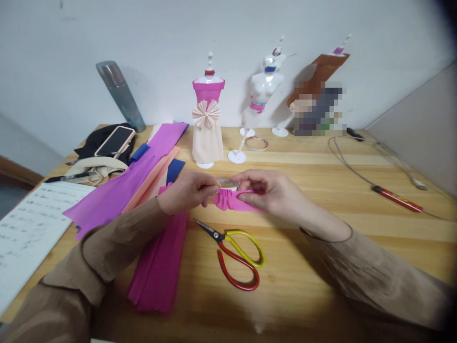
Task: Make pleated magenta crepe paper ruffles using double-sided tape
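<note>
Between my two hands, above the middle of the table, is a gathered pink strip of crepe paper or thin cloth. My left hand pinches its ruffled left end between thumb and fingers. The flatter right end is gripped by my right hand, thumb in front. Small pleats bunch up in the stretch between them. Just below lies a pair of scissors with one yellow and one red handle, blades pointing up-left. Under my left forearm rests a folded magenta sheet, partly hidden by the sleeve.
Behind my hands stands a small dress form in pink and cream; white dress forms are farther right. Purple sheets, a phone and a written page lie left. A spray can leans on the wall. A corded red tool lies right.
</note>
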Demonstrator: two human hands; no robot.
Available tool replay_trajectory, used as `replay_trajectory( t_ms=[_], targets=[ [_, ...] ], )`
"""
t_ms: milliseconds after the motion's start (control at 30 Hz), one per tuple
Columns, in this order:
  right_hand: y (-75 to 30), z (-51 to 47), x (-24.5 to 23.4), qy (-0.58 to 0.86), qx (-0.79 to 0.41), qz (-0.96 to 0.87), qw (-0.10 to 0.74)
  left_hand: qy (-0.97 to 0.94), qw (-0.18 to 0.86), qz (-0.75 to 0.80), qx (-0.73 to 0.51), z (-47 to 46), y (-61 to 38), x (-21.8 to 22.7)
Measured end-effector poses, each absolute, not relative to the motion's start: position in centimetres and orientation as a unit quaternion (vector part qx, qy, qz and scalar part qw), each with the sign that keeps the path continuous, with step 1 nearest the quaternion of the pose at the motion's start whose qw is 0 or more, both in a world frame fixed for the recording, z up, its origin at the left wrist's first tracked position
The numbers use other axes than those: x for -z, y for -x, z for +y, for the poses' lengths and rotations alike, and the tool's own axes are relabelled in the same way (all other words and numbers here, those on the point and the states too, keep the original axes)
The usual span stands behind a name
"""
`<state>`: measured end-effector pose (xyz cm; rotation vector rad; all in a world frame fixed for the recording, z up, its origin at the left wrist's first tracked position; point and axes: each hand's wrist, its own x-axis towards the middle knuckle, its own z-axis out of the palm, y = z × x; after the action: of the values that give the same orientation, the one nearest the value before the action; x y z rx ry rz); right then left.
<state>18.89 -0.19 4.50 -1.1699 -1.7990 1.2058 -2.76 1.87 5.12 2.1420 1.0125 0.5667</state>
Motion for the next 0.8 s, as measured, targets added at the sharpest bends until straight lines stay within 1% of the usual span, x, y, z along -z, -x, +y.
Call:
replay_trajectory(
  t_ms=[367, 633, 800],
  targets=[
    [-18.85, -0.25, -4.48, 0.444, -0.46, -0.691, 0.337, -0.821, 0.357, 0.394, -0.21, 1.78, 2.72, -5.3],
    [-18.98, -0.16, -4.03, 0.445, -0.414, -0.721, 0.333, -0.824, 0.352, 0.39, -0.213, 1.83, 2.74, -5.13],
    [-19.06, -0.14, -4.04, 0.452, -0.406, -0.722, 0.332, -0.821, 0.352, 0.394, -0.214, 1.93, 2.81, -4.94]
  ],
)
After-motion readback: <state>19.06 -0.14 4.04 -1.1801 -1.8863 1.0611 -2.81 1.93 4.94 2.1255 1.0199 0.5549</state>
